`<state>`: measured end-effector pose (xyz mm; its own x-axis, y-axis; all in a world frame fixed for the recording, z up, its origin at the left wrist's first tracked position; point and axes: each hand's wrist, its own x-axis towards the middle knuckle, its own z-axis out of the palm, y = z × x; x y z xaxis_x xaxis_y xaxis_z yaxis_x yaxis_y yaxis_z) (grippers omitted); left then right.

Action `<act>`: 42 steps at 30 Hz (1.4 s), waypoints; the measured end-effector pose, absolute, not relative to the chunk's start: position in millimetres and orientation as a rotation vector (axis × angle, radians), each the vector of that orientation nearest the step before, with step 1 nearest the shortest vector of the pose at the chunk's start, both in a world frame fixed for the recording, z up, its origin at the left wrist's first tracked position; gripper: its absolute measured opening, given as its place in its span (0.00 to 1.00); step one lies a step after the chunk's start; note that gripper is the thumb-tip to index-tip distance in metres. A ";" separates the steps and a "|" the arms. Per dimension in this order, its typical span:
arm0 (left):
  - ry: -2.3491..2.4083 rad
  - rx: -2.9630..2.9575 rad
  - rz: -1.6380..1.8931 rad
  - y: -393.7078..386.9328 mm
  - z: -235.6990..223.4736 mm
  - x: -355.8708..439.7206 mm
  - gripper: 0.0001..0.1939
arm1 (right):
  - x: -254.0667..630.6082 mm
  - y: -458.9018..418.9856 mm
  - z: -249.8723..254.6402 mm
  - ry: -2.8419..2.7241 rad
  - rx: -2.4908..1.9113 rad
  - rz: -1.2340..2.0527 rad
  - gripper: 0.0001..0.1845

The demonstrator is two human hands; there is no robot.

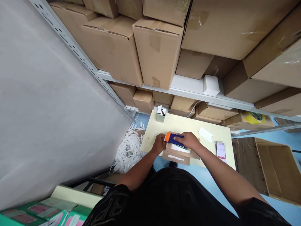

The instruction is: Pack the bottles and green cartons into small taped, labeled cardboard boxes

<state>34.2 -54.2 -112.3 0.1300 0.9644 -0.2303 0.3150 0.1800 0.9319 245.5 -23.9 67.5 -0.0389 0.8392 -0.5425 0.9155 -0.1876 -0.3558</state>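
A small brown cardboard box [176, 153] lies on the pale yellow table [188, 125], at its near edge. A blue tool with an orange end [172, 138] rests across the top of the box. My right hand [188, 140] is closed over the blue tool and presses it onto the box. My left hand [159, 143] curls against the box's left end, fingers bent around its edge.
A small green-white carton [161, 113] stands at the table's far left corner; a white slip [205, 134] and a phone [221, 152] lie to the right. Shelves stacked with cardboard boxes [157, 47] rise behind. An open carton [270, 166] sits right; white paper strips [129, 147] litter the floor left.
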 end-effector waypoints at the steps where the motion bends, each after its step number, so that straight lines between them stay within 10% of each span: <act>1: 1.356 1.384 0.763 -51.9 -113.2 27.8 0.33 | 246.0 -23.5 66.9 1.925 2.095 -1.044 0.33; 11: 0.749 1.777 0.372 -2.9 -98.2 6.6 0.72 | 247.4 -20.7 66.4 1.964 2.027 -1.041 0.32; 42: 0.867 1.881 0.271 -2.6 -67.5 22.6 0.67 | 450.7 -86.1 91.1 1.670 2.206 -1.273 0.35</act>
